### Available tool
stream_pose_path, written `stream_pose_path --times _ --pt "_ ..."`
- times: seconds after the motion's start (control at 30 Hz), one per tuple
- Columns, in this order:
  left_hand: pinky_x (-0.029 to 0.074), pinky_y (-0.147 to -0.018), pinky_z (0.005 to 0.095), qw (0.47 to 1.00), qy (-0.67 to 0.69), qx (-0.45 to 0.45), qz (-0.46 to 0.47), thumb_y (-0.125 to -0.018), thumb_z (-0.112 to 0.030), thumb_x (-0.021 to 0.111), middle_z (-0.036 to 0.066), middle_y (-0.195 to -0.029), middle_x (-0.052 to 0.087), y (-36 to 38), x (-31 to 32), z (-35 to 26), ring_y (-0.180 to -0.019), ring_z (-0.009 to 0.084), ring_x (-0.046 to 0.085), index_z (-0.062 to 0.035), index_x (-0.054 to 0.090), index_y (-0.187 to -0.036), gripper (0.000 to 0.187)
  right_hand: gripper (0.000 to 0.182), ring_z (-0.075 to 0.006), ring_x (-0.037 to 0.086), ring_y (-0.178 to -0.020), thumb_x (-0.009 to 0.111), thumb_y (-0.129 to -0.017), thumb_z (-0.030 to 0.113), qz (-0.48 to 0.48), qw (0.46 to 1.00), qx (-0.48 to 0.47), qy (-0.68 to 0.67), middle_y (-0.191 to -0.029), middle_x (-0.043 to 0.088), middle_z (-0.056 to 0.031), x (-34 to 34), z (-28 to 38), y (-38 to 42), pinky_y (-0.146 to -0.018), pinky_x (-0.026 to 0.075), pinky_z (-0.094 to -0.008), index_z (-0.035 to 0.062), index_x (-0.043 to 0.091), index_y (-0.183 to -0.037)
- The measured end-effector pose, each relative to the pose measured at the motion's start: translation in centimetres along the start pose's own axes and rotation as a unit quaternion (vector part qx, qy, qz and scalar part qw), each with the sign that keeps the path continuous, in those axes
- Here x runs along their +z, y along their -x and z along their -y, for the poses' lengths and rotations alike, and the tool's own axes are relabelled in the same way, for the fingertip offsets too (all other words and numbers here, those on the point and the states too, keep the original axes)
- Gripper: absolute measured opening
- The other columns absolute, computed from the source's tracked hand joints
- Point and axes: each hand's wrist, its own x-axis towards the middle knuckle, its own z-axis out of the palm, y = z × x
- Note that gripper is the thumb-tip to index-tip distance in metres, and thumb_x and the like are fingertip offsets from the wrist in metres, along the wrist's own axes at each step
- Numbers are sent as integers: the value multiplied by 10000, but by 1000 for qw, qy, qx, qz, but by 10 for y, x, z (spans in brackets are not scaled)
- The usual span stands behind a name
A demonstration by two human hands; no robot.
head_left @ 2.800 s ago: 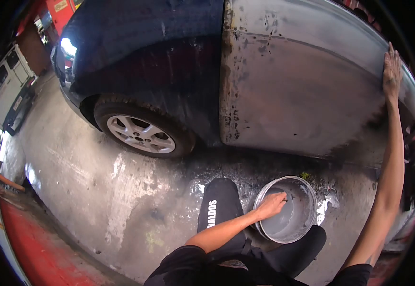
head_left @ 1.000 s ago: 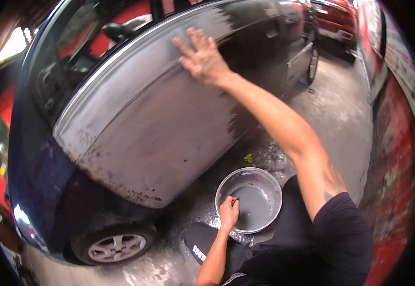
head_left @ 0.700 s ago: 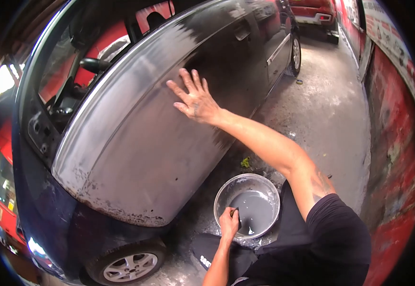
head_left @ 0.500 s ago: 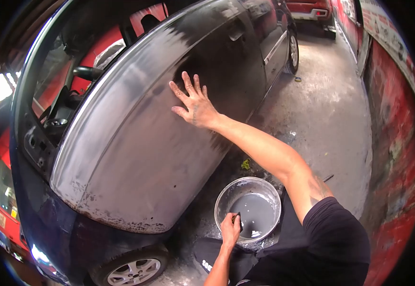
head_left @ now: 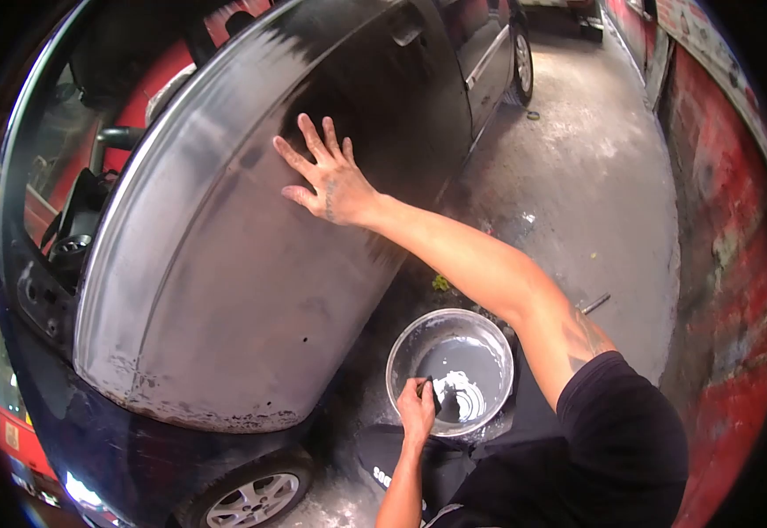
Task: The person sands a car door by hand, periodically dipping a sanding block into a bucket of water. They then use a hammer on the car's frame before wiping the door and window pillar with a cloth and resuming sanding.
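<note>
My right hand [head_left: 335, 180] lies spread against the car door [head_left: 225, 308], fingers apart, back of the hand towards me. The door's surface is dull grey with darker, patchy areas near its far end. Low in front of me, my left hand [head_left: 416, 409] is closed on a dark flat pad [head_left: 437, 396], whose exact kind I cannot make out. That hand is at the near left rim of a round metal basin [head_left: 394, 363] holding greyish water [head_left: 471, 370]. Bright ripples show on the water beside the pad.
The car's dark blue front fender [head_left: 172, 458] and front wheel [head_left: 251, 506] are at lower left. A red, worn wall [head_left: 726, 308] runs along the right. A yellow-green scrap [head_left: 440, 282] lies on the concrete floor [head_left: 594, 202] behind the basin.
The view has shifted a little, so the car and basin sit further left. The water now shows bright ripples near the pad. My right hand stays spread on the door.
</note>
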Motion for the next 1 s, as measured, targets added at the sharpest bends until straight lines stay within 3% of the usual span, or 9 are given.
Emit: stream_pose_path --times 0.33,0.5,0.8,1.0 --pt "550 -774 464 999 -37 25 14 -994 -171 677 223 -886 736 0 1 -3 -845 398 730 17 691 -1026 191 801 -608 12 -1578 559 -1041 600 -18 1000 -9 24 -1772 -44 -234 8 -2 2 -1183 209 -810 333 208 -1711" --pt "533 -778 506 997 -52 14 47 -992 -170 673 239 -934 730 0 2 -1 -891 446 710 16 679 -1014 188 783 -581 -21 -1591 502 -1058 620 -9 999 -7 31 -1774 -57 -225 9 -2 3 -1217 168 -784 344 176 -1714" --pt "534 -765 505 997 -69 22 36 -989 -162 673 234 -910 730 2 1 -6 -870 441 713 13 679 -1006 176 787 -519 -81 -1610 418 -1052 682 22 999 19 34 -1778 -91 -198 5 1 4 -1268 107 -726 360 145 -1717" --pt "542 -770 500 998 -63 19 22 -990 -159 674 241 -904 733 0 3 -2 -865 444 716 9 689 -1025 172 756 -517 -47 -1617 453 -1078 618 20 999 24 29 -1778 -68 -217 6 3 14 -1263 140 -714 347 157 -1718"
